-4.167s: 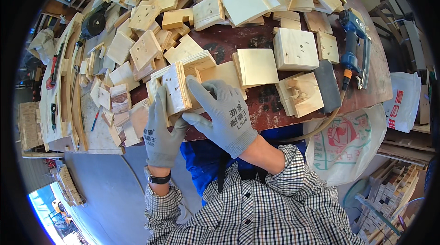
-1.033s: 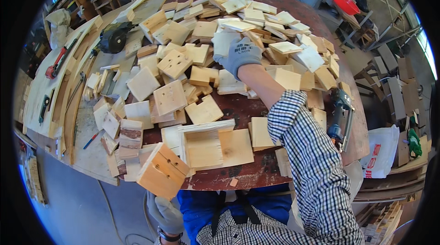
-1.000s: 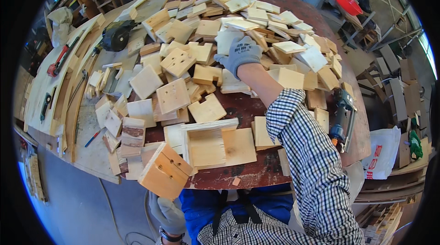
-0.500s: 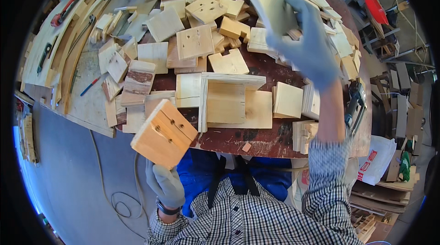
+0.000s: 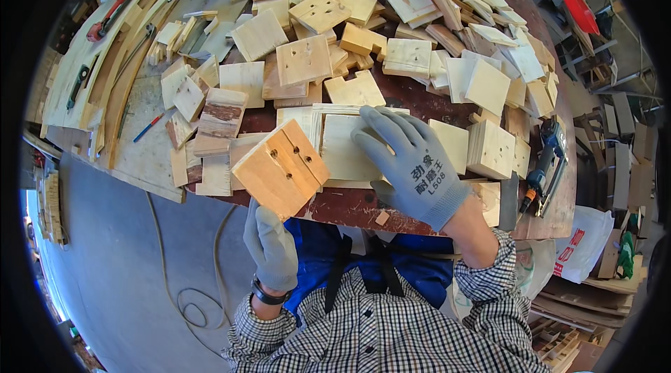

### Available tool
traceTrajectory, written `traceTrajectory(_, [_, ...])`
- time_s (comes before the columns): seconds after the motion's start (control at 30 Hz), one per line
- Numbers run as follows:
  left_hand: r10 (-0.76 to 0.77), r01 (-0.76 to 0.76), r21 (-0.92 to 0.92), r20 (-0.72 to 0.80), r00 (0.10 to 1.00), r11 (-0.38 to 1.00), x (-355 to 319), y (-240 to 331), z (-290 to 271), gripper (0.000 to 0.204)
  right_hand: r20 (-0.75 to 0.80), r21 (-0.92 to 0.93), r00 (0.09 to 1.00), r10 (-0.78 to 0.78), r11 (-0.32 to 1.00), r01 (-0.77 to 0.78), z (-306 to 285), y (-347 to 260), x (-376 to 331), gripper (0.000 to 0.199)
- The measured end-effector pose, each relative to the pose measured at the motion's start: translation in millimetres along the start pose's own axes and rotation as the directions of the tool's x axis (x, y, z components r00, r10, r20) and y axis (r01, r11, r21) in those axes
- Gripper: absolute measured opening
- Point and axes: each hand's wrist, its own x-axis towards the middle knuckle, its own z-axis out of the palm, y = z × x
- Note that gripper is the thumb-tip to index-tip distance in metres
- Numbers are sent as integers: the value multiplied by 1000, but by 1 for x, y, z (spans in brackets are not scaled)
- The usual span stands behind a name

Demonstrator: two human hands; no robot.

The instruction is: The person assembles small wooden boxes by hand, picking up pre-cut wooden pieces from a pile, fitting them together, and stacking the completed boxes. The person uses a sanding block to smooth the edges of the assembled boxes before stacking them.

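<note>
At worktop (image 5: pixel 391 205) edge:
left grip (image 5: pixel 271 246): closed, holding drilled wood block (image 5: pixel 281 169)
right grip (image 5: pixel 412 163): spread flat on pale board (image 5: pixel 346 153)

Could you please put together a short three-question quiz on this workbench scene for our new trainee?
1. True or false: the left hand holds a wooden block with holes in its face.
2. What does the right hand rest on?
A. the power drill
B. a flat pale wood panel
C. a red-handled clamp
3. Fill in: both hands wear ___ work gloves.

Key:
1. True; the block is raised at the near edge of the table.
2. B; the palm lies flat on the panel.
3. Grey.
</note>
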Motion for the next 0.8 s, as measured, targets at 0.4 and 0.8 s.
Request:
traceTrajectory(0.4, [617, -582, 618, 191, 764, 529, 29, -4, -9, 74, -202, 419, 771, 604, 765, -489, 34, -39, -61, 45])
traceTrajectory(0.8, [621, -610, 465, 152, 769, 641, 47, 14, 1, 58, -146, 525, 798, 585, 729, -439, 79, -43, -54, 76])
